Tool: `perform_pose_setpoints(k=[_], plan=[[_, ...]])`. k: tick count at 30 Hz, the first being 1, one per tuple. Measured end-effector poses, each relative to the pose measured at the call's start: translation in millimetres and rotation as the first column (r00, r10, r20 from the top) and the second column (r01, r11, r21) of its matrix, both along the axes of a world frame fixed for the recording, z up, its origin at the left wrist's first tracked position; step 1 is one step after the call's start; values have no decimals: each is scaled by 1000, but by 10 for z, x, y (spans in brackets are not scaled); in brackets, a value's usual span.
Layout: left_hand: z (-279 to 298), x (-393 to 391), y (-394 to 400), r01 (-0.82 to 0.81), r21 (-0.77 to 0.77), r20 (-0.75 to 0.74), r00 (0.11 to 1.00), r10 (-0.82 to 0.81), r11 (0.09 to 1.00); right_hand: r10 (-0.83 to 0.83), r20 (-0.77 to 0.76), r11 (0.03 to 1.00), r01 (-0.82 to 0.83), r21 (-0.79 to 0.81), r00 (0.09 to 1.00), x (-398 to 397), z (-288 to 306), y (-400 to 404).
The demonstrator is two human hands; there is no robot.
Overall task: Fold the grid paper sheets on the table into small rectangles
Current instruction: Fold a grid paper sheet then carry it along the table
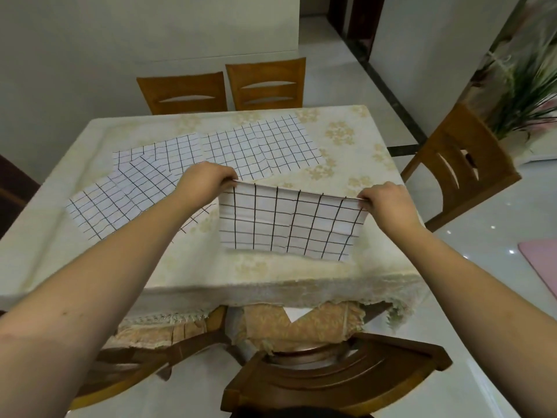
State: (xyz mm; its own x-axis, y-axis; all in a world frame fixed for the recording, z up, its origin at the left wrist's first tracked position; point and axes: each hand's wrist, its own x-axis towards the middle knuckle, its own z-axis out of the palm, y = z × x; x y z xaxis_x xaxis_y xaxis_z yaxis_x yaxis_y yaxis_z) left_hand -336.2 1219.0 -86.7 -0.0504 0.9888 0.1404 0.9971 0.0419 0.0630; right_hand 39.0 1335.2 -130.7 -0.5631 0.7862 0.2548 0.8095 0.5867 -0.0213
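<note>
Both forearms are bare from the frame's edge to the wrists, with no sleeve, watch, bracelet or ring showing (the fingers are mostly hidden from this angle). The left hand (pixel 205 179) and right hand (pixel 387 202) wear no gloves. A dark patch at the bottom edge may be clothing, though it is too cropped to tell.

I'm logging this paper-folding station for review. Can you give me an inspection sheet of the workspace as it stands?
Surface: table under a pale floral tablecloth, fringe at the near edge.
Job's things: folded grid sheet held up by its top fold; unfolded grid sheets spread overlapping behind it.
Clutter: nothing seen.
Grippers: left hand pinches the top left corner; right hand pinches the top right corner.
Cables: nothing seen.
Surroundings: wooden chairs around the table, plant at right, pink mat on the floor.
</note>
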Motion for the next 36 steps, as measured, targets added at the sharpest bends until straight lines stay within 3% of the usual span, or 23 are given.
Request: perform_pose_setpoints(k=[7, 11, 14, 17, 20, 22, 25, 28, 31, 33, 36], plan=[[-140, 23, -223, 27, 268, -44, 999, -16, 963, 47, -159, 989, -24, 145, 986, 94, -109, -115], [-463, 82, -592, 64, 290, -56, 997, -50, 955, 120, -192, 984, -91, 150, 974, 247, -396, -351], [-875, 127, -753, 59, 214, -53, 997, -49, 975, 147, -187, 987, -131, 99, 971, 269, -717, -554], [-1315, 138, -803, 10, 91, -21, 1000, -8, 996, 110, -134, 992, -118, -51, 985, 222, -1070, -654], [-1644, 165, -831, -46, -41, 51, 998, 48, 998, 5, 94, 956, 23, -293, 996, 143, -1335, -702], [-1820, 186, -863, -98, -157, 94, 989, 114, 983, 18, 224, 918, 73, -389, 974, 86, -1443, -754], [-2027, 221, -917, -153, -286, 159, 966, 204, 946, 57, 261, 881, 74, -467, 964, -36, -1473, -828], [-2141, 256, -930, -280, -334, 327, 861, 389, 900, 83, 233, 858, 49, -511, 969, -190, -1470, -878], [-2184, 238, -921, -493, -400, 502, 587, 635, 773, 47, 186, 820, 68, -569, 981, -317, -1495, -896], [-2211, 222, -906, -554, -457, 540, 448, 712, 695, 41, 172, 801, 71, -595, 984, -373, -1525, -887], [-2251, 198, -829, -568, -521, 549, 349, 759, 637, 84, 179, 785, 46, -618, 980, -445, -1573, -890]])
